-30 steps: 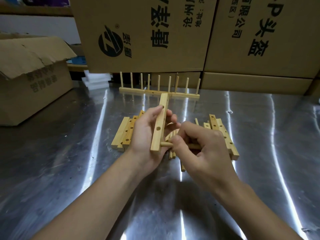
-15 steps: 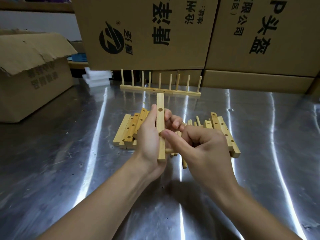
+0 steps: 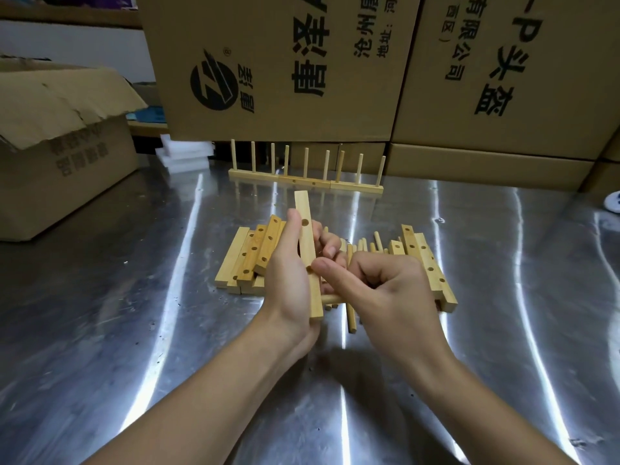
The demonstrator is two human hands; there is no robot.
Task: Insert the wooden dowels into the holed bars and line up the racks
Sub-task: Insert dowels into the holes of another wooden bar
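My left hand (image 3: 288, 280) grips a holed wooden bar (image 3: 307, 236) upright above the steel table. One dowel (image 3: 330, 298) sticks out of the bar's lowest hole toward the right. My right hand (image 3: 375, 290) is curled beside the bar, its thumb tip at the middle hole; whatever it holds is hidden by its fingers. A stack of holed bars (image 3: 248, 260) lies left of my hands, more bars (image 3: 426, 266) lie to the right, and loose dowels (image 3: 350, 313) lie between them. Finished racks (image 3: 305, 179) with upright dowels stand in a row at the back.
Large cardboard boxes (image 3: 268, 62) form a wall behind the racks. An open cardboard box (image 3: 60, 146) sits at the left on the steel table (image 3: 134, 330). White foam pieces (image 3: 184, 152) lie at the back left.
The bar has turned from tilted to upright in my left hand. My right hand has left the inserted bottom dowel and moved its thumb up to the middle hole.
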